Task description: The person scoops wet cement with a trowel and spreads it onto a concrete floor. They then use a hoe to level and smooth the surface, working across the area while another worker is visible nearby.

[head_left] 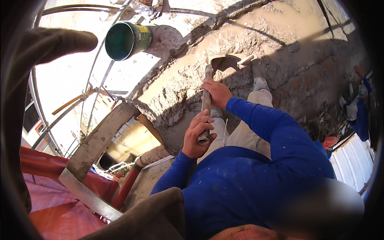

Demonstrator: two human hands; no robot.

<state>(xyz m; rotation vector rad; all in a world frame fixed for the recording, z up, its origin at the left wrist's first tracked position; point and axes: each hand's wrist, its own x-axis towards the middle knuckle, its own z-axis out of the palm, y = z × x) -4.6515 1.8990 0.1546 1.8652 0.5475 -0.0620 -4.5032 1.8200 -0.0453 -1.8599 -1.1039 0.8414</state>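
My left hand [196, 135] wraps round the near part of a mud-coated, pipe-like handle [207, 102], just above its hollow, open end. Farther along the same handle is my right hand [217, 93], closed on it. The handle points away from me over wet mud, slightly upright in the picture. At its far end is a curved, muddy piece [224, 58] with a dark shadowed inside; what kind of tool head it is, I cannot make out. My blue sleeves reach to both wrists. Below the hands are my legs in pale, mud-stained trousers [258, 100], the lower legs in the mud.
A green bucket [143, 38] stands on pale ground at the far left. Nearer left are a muddy, angular frame [102, 138], red sheeting [56, 224] and bent rods. Muddy water [296, 20] lies at the far right. Another person in blue [362, 114] is at the right edge, by white corrugated sheet [352, 160].
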